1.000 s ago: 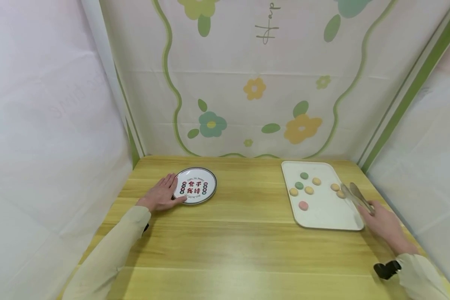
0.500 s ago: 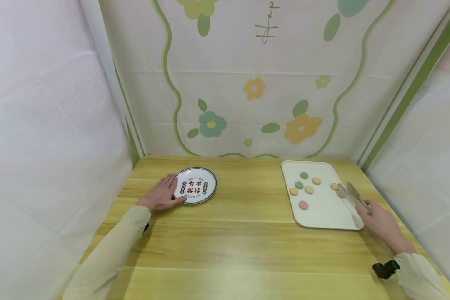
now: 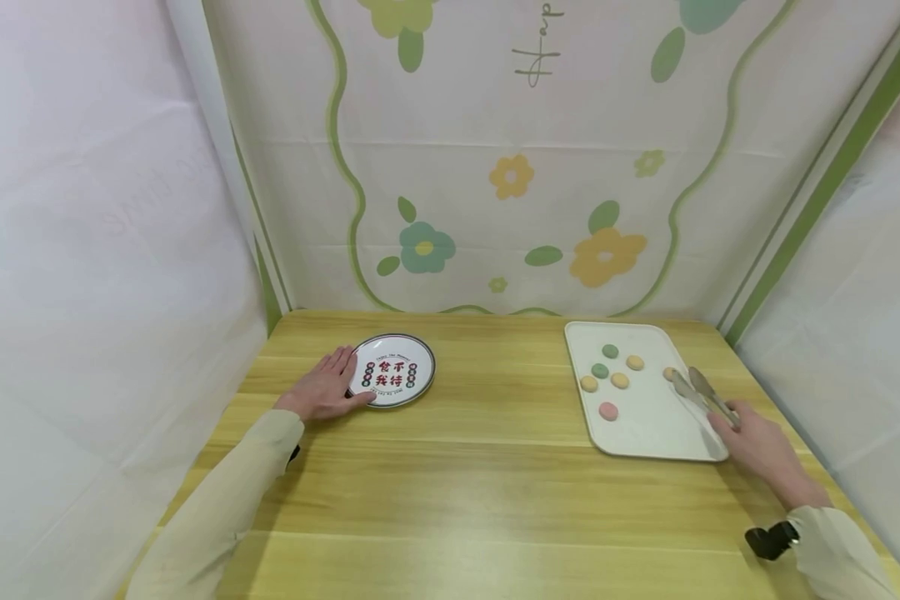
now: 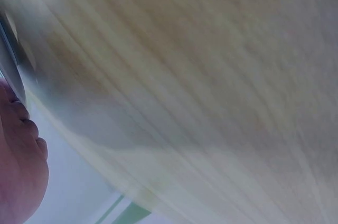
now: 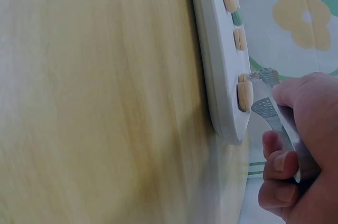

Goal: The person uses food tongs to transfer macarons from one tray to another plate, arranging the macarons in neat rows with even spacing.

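Plate (image 3: 392, 372), red-lettered "食不我待", at table (image 3: 457, 492) left; left hand (image 3: 322, 390), fingers straight, rests on its rim. Right hand (image 3: 763, 446) grips metal tongs (image 3: 702, 384), tips parted by macarons (image 5: 245, 96) on white tray (image 3: 648, 432). Backdrop (image 3: 435, 108) reads "Hap".

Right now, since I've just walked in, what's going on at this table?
A person's right hand holds metal tongs over a white tray of macarons. The tongs' ends stand apart, close to two yellow macarons near the tray's right edge. The left hand rests at the rim of a printed plate, which has no macarons on it.
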### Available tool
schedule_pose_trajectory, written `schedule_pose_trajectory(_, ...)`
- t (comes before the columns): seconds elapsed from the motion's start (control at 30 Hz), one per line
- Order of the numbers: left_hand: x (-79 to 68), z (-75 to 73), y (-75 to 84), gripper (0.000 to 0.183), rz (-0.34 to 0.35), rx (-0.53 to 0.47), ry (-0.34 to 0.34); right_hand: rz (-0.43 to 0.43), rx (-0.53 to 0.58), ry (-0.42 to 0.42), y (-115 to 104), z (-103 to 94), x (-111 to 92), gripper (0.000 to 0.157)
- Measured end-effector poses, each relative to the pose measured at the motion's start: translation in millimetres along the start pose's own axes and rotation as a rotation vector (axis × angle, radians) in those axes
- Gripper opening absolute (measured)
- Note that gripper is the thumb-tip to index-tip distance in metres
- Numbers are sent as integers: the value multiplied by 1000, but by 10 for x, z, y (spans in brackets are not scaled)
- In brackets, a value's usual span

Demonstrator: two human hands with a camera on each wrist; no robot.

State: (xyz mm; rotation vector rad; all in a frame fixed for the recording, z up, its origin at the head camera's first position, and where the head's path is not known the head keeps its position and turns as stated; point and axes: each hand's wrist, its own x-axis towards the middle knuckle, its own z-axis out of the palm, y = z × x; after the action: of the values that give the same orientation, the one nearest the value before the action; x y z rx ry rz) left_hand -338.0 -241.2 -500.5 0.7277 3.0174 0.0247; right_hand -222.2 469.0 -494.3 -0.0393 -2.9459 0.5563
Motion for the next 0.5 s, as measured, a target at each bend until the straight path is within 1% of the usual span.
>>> schedule_pose_trajectory(0.07,4,-5,1,100,3,-4,4,-3,-5,-1,4,1,7,57)
schedule_pose_trajectory(0.3,9,-21,-2,102,-9,12,-15,-2,-8,-17,16,-2,17,58)
schedule_pose_trajectory(0.5,10,3,-13,102,-16,11,-37,-8,-12,-29,11,-5,8,58)
